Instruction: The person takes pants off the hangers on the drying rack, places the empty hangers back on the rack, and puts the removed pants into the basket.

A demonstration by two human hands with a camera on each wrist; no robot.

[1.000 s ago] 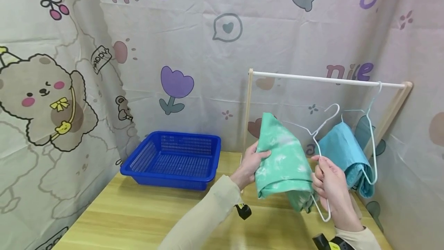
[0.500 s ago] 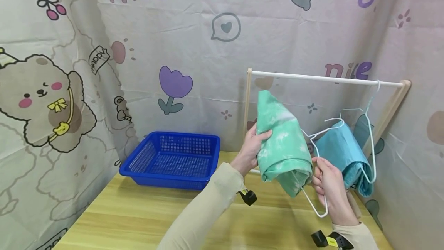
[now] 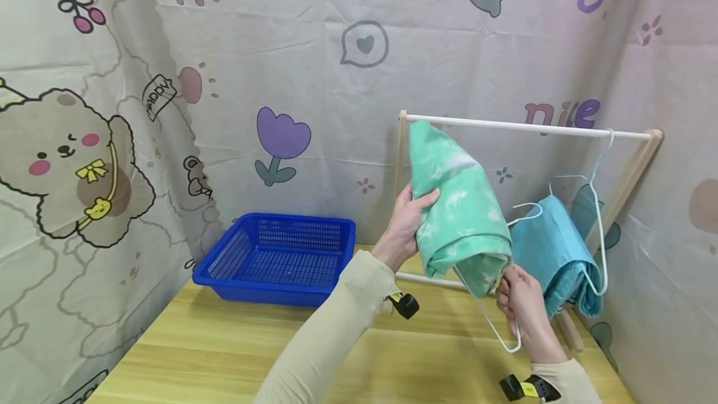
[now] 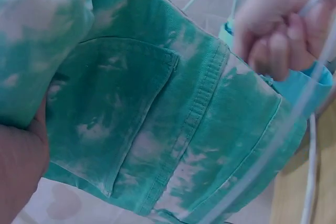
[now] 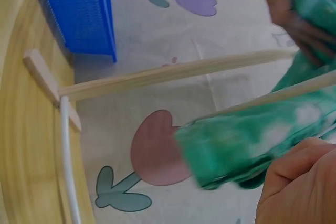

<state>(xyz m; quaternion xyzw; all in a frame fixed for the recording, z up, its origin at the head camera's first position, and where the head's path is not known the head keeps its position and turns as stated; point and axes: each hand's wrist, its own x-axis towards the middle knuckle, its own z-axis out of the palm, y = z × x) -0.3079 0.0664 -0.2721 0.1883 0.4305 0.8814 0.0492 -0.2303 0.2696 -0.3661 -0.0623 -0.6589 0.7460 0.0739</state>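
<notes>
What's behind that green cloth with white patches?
A pale, cartoon-printed fabric backdrop and, lower down, a straight white rod. From the head camera, the cloth hides part of each.

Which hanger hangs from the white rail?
The thin pale hanger bearing the plain blue cloth; the other, a white hanger, is held in the right hand.

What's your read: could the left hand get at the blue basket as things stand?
Probably yes, after letting go: the left hand holds the green garment, but the blue basket stands to its left, its open top uncovered in the head view.
</notes>
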